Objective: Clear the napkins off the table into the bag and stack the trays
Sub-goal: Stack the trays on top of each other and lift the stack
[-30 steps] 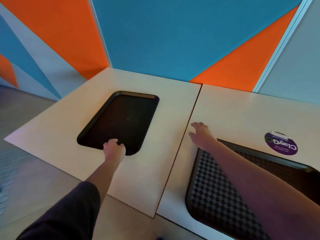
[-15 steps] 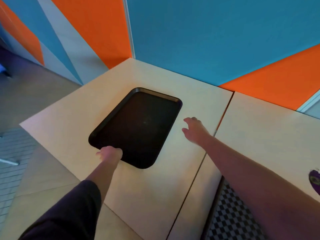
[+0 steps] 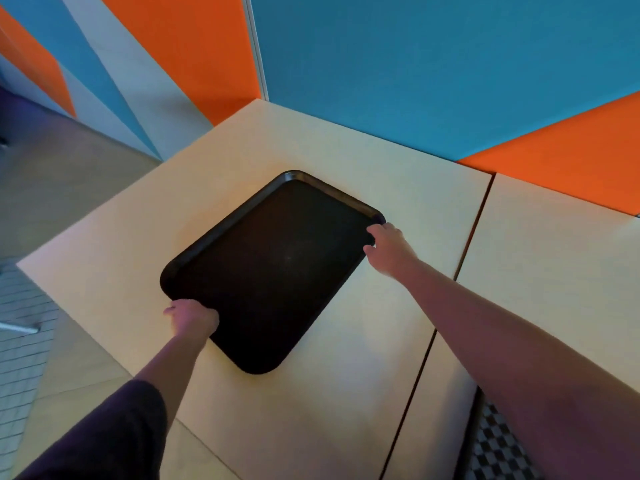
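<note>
An empty black tray (image 3: 273, 265) lies at an angle on the left pale wooden table (image 3: 398, 174). My left hand (image 3: 192, 318) grips its near left rim, fingers curled over the edge. My right hand (image 3: 389, 249) grips the tray's far right corner. A second tray with a checkered liner (image 3: 498, 448) shows only as a sliver at the bottom right, mostly hidden under my right forearm. No napkins or bag are in view.
A narrow seam (image 3: 450, 296) divides the left table from the right table (image 3: 554, 258). Blue and orange wall panels (image 3: 415, 64) rise right behind both tables. To the left the table edge drops to floor (image 3: 52, 209) and tiles.
My right hand moved left across the seam and took hold of the tray's far right corner. My left hand kept its grip on the near rim. The view swung left.
</note>
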Demonstrator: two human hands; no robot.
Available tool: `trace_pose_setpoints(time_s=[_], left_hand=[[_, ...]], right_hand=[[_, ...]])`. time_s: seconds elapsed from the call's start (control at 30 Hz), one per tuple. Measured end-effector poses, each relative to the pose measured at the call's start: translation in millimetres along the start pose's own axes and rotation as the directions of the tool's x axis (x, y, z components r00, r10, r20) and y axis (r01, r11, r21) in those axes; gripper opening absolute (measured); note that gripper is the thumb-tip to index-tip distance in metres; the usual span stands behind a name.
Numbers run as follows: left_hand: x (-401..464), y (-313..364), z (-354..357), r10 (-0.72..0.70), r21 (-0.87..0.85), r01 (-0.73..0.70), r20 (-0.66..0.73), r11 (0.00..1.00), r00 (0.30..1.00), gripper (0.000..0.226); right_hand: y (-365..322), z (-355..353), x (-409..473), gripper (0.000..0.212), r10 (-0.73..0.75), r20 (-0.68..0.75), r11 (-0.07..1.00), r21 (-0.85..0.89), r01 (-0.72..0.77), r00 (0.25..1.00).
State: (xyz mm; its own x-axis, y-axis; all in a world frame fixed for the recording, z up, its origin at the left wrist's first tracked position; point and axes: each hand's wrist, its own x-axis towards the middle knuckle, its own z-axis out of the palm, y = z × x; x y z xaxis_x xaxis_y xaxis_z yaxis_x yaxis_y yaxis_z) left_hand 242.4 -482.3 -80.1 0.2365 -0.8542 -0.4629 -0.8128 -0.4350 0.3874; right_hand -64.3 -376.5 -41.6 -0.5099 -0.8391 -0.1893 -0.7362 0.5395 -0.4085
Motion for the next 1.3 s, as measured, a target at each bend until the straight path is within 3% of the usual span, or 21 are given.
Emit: trace_pose_setpoints(time_s=[0.17, 0.4, 0.53, 0.67, 0.8, 0.97, 1.1, 1.3], left_hand=[[23, 1, -11, 0.067, 0.064, -0.067, -0.008, 0.996, 0.998, 0.065], [53, -2, -25, 0.307, 0.201, -0.308, 0.034, 0.930, 0.951, 0.057], [60, 0, -26, 0.436, 0.240, -0.438, 0.063, 0.867, 0.898, 0.059], [66, 2, -21, 0.541, 0.187, -0.533, 0.013, 0.825, 0.841, 0.052], [75, 5, -20, 0.386, 0.146, -0.374, -0.059, 0.916, 0.921, 0.035], [73, 22, -13, 0.413, 0.105, -0.406, -0.046, 0.908, 0.910, 0.031], [51, 52, 1, 0.478, 0.059, -0.475, -0.058, 0.878, 0.877, 0.029], [-14, 102, 39, 0.652, -0.092, -0.649, 0.011, 0.756, 0.758, 0.017]], right_hand=[[9, 13, -1, 0.043, 0.149, 0.026, 0.989, -0.008, -0.149, 0.989], [9, 30, -8, 0.058, 0.319, 0.045, 0.948, -0.003, -0.320, 0.947], [8, 45, -18, 0.046, 0.418, 0.016, 0.908, -0.006, -0.418, 0.908], [16, 58, -35, 0.037, 0.569, -0.042, 0.817, 0.145, -0.559, 0.821], [23, 63, -50, 0.030, 0.607, -0.049, 0.780, 0.227, -0.583, 0.793], [29, 49, -68, 0.031, 0.661, -0.087, 0.737, 0.266, -0.622, 0.746], [51, 23, -94, 0.031, 0.660, -0.135, 0.744, 0.250, -0.620, 0.739], [107, -16, -163, 0.026, 0.750, -0.249, 0.659, 0.356, -0.663, 0.612]])
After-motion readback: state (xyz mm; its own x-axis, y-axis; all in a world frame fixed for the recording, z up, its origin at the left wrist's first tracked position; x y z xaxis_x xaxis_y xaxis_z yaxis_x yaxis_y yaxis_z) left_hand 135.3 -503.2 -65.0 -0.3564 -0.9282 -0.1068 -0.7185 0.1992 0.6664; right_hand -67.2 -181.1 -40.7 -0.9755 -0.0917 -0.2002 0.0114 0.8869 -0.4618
